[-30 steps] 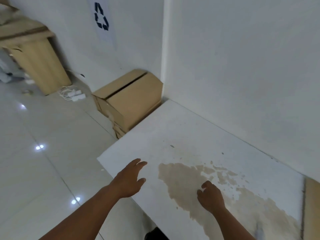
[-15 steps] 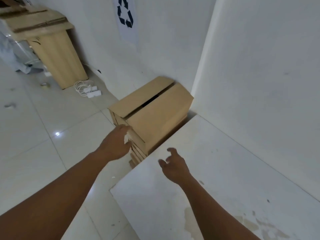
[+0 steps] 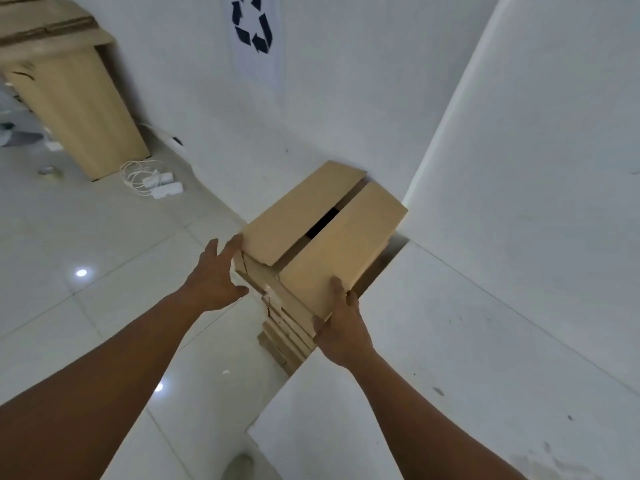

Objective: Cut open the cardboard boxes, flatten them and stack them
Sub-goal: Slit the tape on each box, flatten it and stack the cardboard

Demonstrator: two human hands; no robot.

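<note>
As the box [image 3: 322, 244] is sitting on the stack [image 3: 284, 337] by the table [image 3: 450, 341], R hand [image 3: 341, 329] is gripping its near corner & L hand [image 3: 214, 282], uncurled, is bracing the left corner, prob. to lift.

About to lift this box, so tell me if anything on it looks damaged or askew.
The cardboard box has top flaps that do not meet: a dark gap runs between them. One flap's near edge looks torn. The flattened cardboard beneath is unevenly staggered.
</note>
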